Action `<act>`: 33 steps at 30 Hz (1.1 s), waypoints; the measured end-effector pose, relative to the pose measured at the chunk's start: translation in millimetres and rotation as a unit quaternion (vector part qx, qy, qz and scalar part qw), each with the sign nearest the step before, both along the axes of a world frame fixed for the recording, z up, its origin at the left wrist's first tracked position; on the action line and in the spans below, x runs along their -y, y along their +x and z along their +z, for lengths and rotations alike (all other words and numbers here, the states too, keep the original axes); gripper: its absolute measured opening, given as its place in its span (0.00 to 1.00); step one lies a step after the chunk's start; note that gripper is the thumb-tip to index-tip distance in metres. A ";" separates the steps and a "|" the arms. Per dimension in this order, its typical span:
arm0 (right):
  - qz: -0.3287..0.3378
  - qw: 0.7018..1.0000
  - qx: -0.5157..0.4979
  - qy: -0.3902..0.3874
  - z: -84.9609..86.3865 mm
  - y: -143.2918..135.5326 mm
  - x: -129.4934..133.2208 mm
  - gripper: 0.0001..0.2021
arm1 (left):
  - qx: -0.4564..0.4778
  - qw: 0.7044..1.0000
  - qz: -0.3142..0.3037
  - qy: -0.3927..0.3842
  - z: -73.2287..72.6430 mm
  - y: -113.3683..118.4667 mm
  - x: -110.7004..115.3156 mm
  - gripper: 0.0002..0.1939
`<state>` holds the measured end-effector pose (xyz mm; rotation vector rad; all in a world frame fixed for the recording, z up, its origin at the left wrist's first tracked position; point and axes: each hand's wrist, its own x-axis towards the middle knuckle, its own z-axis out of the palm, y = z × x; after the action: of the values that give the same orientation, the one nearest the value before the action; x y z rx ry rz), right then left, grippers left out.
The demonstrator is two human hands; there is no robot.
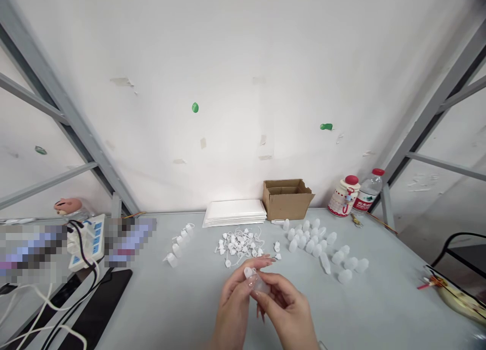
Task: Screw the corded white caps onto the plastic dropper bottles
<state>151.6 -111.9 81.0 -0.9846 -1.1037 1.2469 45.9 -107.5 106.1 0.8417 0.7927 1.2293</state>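
Both hands meet over the front middle of the table. My left hand (237, 294) is closed round a small translucent bulb (261, 285) with a white cap (248, 272) at its upper left end. My right hand (285, 302) pinches the same bulb from the right. Beyond the hands lies a pile of white caps with thin loops (241, 244). To the right are several frosted bulbs (309, 238), with a narrower tube (325, 263) among them. Several capped bulbs (177, 248) stand in a slanting row on the left.
A stack of white envelopes (235, 212) and an open cardboard box (287, 200) sit by the wall. Two bottles (343, 197) (368, 190) stand back right. At left are a power strip (89, 243), cables and a black slab (102, 307).
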 end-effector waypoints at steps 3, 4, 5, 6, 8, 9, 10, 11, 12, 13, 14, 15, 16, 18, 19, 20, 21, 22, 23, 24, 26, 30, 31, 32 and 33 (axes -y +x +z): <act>0.067 0.993 -0.071 -0.071 9.0 2.4 -3.4 0.13 | 0.009 1.000 -0.014 -0.001 1.2 -3.9 -0.4 0.16; 0.088 0.989 -0.087 -0.076 11.1 3.6 -4.8 0.14 | 0.012 1.000 -0.017 -0.001 1.6 -5.2 -0.8 0.17; 0.106 0.986 -0.099 -0.079 12.6 4.7 -6.2 0.14 | 0.014 1.000 -0.018 -0.002 1.9 -6.3 -1.1 0.17; 0.120 0.983 -0.110 -0.080 13.4 5.7 -7.5 0.14 | 0.018 1.000 -0.018 -0.004 2.2 -7.1 -1.3 0.17; 0.138 0.979 -0.123 -0.083 13.2 7.1 -9.3 0.13 | 0.030 0.999 -0.019 -0.013 3.0 -7.5 -1.4 0.18; 0.142 0.978 -0.128 -0.084 12.7 7.3 -9.8 0.13 | 0.037 0.999 -0.020 -0.017 3.5 -7.1 -1.2 0.18; 0.143 0.977 -0.132 -0.084 12.0 7.4 -10.0 0.12 | 0.044 0.999 -0.019 -0.018 4.2 -6.4 -0.9 0.18; 0.144 0.977 -0.136 -0.083 11.6 7.3 -10.0 0.12 | 0.050 0.998 -0.017 -0.017 5.1 -5.5 -0.6 0.17; 0.145 0.976 -0.140 -0.081 11.4 7.1 -9.7 0.12 | 0.052 0.998 -0.016 -0.015 6.2 -4.4 -0.3 0.15; 0.147 0.975 -0.146 -0.080 11.5 6.9 -9.4 0.11 | 0.052 0.998 -0.016 -0.012 7.3 -3.4 0.0 0.13; 0.151 0.973 -0.155 -0.082 11.9 6.8 -9.1 0.11 | 0.050 0.999 -0.016 -0.010 8.4 -2.4 0.1 0.12; 0.157 0.970 -0.167 -0.086 12.7 6.7 -8.8 0.11 | 0.050 0.999 -0.018 -0.008 9.4 -1.7 0.2 0.11; 0.167 0.964 -0.182 -0.093 13.5 6.7 -8.6 0.10 | 0.050 0.999 -0.019 -0.006 10.2 -1.2 0.1 0.10; 0.195 0.949 -0.222 -0.108 15.0 6.8 -8.5 0.09 | 0.047 0.999 -0.018 0.000 10.5 -1.1 -0.3 0.10; 0.212 0.940 -0.241 -0.114 15.4 6.9 -8.7 0.09 | 0.042 0.999 -0.018 0.001 10.0 -1.5 -0.6 0.10; 0.229 0.931 -0.259 -0.117 15.5 6.9 -9.0 0.10 | 0.033 0.999 -0.018 0.002 9.2 -2.1 -0.9 0.10; 0.245 0.922 -0.275 -0.120 15.2 7.0 -9.4 0.10 | 0.020 1.000 -0.019 0.001 8.2 -2.9 -1.0 0.10; 0.259 0.914 -0.288 -0.122 14.7 7.0 -9.7 0.10 | 0.002 1.000 -0.017 0.001 7.1 -3.7 -0.9 0.11; 0.269 0.907 -0.299 -0.125 14.0 6.9 -10.1 0.10 | -0.019 1.000 -0.015 0.004 6.2 -4.4 -0.6 0.12; 0.276 0.902 -0.307 -0.127 13.3 6.8 -10.3 0.11 | -0.042 0.999 -0.009 0.010 5.4 -4.9 -0.1 0.12; 0.277 0.898 -0.318 -0.128 12.0 6.4 -10.6 0.11 | -0.094 0.995 0.007 0.032 4.9 -5.5 1.6 0.15; 0.258 0.902 -0.321 -0.132 11.3 5.2 -10.4 0.10 | -0.168 0.982 0.043 0.070 6.0 -6.5 3.7 0.18; 0.256 0.902 -0.319 -0.136 11.6 4.9 -10.2 0.11 | -0.173 0.980 0.053 0.077 5.8 -7.6 3.1 0.19; 0.256 0.902 -0.316 -0.142 12.2 4.6 -9.9 0.11 | -0.174 0.979 0.061 0.086 5.3 -9.1 1.8 0.20; 0.259 0.903 -0.312 -0.145 13.1 4.2 -9.5 0.11 | -0.171 0.978 0.065 0.097 4.3 -11.0 0.0 0.21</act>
<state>155.8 -102.4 94.0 -0.4275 -0.6857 2.0306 35.0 -107.5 110.4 1.1965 1.0278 1.3098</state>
